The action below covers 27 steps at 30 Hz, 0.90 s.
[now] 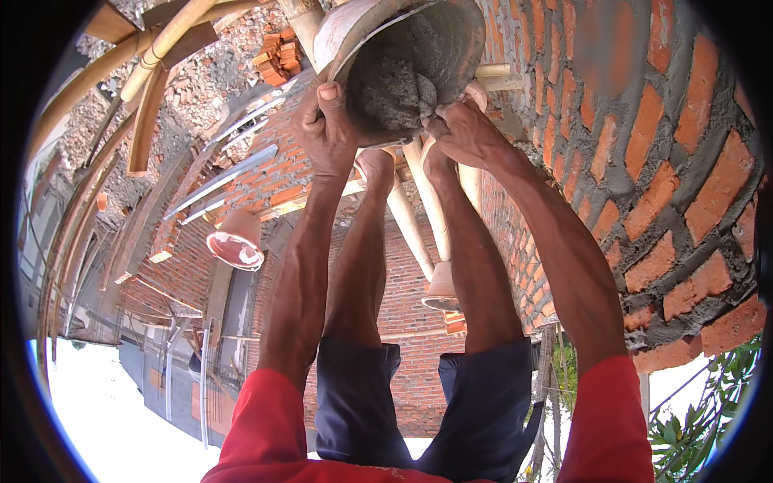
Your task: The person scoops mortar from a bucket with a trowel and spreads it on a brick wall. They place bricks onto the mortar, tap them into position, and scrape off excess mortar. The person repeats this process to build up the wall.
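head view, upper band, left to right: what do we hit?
Bamboo poles → stack of loose bricks → left hand gripping the pan's rim → mortar-filled pan → right hand on the mortar → brick wall.

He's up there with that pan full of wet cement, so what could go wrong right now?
The pan is tilted, so the grey mortar could slide out past the brick wall. The left hand and right hand grip only its rim; a slip might drop it. He appears to stand on bamboo poles high above ground, so losing balance looks risky.
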Motion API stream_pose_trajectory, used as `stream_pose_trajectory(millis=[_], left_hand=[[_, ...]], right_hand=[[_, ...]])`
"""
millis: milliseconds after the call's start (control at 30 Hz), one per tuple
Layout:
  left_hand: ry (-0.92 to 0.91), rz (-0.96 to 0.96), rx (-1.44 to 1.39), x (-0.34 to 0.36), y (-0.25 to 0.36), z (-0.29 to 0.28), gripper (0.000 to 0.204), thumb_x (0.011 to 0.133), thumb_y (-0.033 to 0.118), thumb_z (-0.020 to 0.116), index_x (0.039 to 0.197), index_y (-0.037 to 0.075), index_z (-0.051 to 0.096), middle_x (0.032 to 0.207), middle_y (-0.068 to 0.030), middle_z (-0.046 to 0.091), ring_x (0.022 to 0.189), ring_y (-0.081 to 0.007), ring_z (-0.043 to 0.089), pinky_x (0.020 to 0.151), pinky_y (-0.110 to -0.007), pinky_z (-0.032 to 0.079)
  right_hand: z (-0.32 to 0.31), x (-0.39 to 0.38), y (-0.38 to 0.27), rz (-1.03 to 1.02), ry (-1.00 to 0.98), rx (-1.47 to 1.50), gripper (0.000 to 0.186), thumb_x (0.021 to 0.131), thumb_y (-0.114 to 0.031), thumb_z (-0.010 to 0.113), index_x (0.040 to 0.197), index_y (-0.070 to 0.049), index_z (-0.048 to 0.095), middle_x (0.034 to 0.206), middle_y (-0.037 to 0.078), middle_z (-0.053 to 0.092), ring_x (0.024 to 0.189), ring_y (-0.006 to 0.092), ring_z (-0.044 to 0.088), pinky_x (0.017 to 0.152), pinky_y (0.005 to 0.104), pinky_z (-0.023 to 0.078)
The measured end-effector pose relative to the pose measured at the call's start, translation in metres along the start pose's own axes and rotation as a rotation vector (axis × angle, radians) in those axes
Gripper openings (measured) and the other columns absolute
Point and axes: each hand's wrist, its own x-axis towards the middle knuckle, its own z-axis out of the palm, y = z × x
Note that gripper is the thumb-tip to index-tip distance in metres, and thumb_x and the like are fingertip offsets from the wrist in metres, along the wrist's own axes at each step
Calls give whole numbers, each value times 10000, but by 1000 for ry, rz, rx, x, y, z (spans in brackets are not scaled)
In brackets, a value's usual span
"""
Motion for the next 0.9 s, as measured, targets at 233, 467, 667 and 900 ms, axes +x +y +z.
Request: stream_pose_trajectory(millis=[233,467,667,900], left_hand=[[-29,0,-67,22,-6,-13,568,1129,447,414,805,-2,542,696,53,417,687,-66,337,594,-274,291],[-155,-138,139,77,-35,-58,646,1126,523,305,828,-4,531,658,-14,403,655,-132,341,583,-358,318],[-209,-170,476,117,-18,-92,745,1113,554,246,1020,-86,616,865,-308,622,853,-390,577,829,-529,446],[-63,-13,-305,122,218,-23,676,1130,461,273,1571,-47,343,1569,-266,426,1477,-357,407,1228,-464,306]], right_hand=[[12,-15,-2,-75,23,117,438,938,-427,681,903,8,721,922,302,682,968,431,657,989,556,415],[-23,-40,-29,-137,17,215,589,979,-513,583,924,66,678,821,303,651,830,448,646,871,477,492],[-69,-110,-73,-258,114,399,470,1017,-399,630,860,43,646,680,165,591,631,248,588,634,415,486],[-188,-298,-154,-147,233,597,381,1055,-302,614,822,-1,619,605,56,536,523,139,525,523,321,443]])
